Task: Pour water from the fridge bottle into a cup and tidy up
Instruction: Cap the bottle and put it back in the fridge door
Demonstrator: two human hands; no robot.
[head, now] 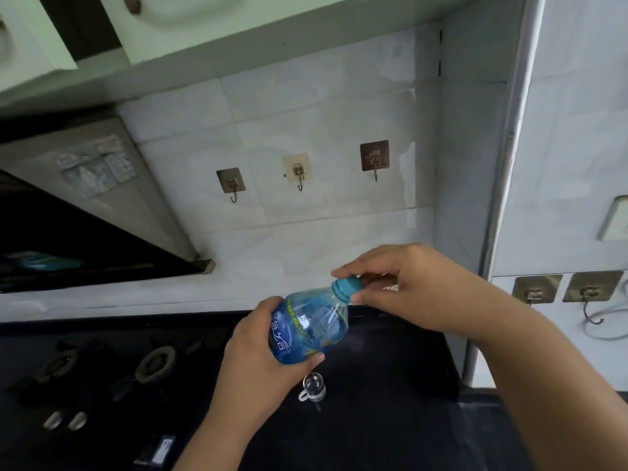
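My left hand point(258, 348) grips the body of a clear plastic water bottle point(311, 322) with a blue label, tilted with its neck up to the right, above the dark counter. The fingertips of my right hand point(407, 287) pinch the bottle's teal cap point(346, 286). A small clear glass cup point(314, 387) with a handle stands on the black countertop point(390, 385) just below the bottle, partly hidden by my left hand.
A gas hob with two burners point(158, 363) and knobs point(66, 419) lies at the left. A range hood point(78, 212) hangs above it. Several adhesive hooks point(299, 173) stick to the tiled wall. A white wall edge point(509, 164) rises at the right.
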